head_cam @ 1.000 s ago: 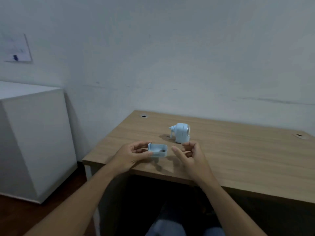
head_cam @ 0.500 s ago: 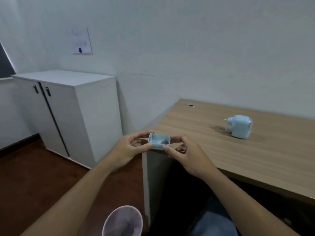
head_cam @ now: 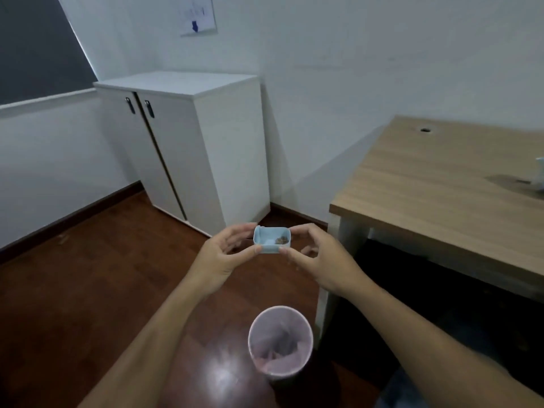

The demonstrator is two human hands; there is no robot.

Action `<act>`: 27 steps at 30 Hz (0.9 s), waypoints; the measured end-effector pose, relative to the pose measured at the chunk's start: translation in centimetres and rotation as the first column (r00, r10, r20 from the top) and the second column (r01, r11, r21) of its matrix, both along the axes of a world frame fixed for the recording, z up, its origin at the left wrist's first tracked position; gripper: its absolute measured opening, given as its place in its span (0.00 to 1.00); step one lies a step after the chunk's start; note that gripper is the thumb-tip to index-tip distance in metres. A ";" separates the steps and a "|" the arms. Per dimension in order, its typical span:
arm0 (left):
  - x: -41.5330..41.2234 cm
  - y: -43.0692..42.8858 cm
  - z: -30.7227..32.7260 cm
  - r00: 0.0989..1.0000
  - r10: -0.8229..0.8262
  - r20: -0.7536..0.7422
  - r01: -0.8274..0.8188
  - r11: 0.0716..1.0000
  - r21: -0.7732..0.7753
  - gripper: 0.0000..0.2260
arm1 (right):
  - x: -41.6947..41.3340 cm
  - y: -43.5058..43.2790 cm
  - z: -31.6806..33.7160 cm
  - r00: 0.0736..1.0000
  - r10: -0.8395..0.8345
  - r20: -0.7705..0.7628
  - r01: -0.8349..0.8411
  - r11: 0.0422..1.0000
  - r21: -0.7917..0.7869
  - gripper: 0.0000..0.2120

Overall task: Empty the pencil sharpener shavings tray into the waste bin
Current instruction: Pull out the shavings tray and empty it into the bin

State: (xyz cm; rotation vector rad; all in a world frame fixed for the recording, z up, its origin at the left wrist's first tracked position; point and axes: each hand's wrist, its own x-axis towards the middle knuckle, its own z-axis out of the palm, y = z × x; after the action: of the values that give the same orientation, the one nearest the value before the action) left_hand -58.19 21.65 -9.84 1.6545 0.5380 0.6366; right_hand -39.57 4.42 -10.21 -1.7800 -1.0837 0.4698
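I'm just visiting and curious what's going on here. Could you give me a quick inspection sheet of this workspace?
Surface: wooden desk at right, bare apart from the sharpener at the picture's edge.
Job's things: small blue tray held level, brown shavings inside; pink waste bin on the floor, nearer the person.
Clutter: nothing seen.
Hands: left hand and right hand pinch the tray's two ends.
Cables: nothing seen.
Surroundings: white cabinet, dark wooden floor, paper on wall.

Single head-worn view, forward and down, near outstretched arms
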 end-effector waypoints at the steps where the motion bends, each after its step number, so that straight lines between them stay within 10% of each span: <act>1: -0.4 0.0 -1.0 1.000 0.015 -0.007 -0.015 1.000 -0.016 0.21 | -0.4 0.3 -0.8 1.000 0.005 -0.006 -0.005 1.000 -0.028 0.26; 15: -1.6 -3.9 -20.4 0.952 0.126 -0.280 -0.222 0.913 -0.341 0.13 | -4.0 -1.6 -16.4 0.938 -0.174 -0.301 0.051 0.925 -0.376 0.16; 27: 1.0 -3.9 -24.6 0.777 0.114 -0.619 -0.451 0.787 -0.421 0.19 | -4.6 -0.5 -20.7 0.854 -0.267 -0.447 -0.011 0.850 -0.527 0.20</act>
State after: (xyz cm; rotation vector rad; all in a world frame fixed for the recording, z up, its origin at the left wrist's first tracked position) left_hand -57.22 17.74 -34.48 1.1761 1.3185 0.1477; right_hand -44.13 3.88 -30.88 -2.0007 -0.4693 1.1576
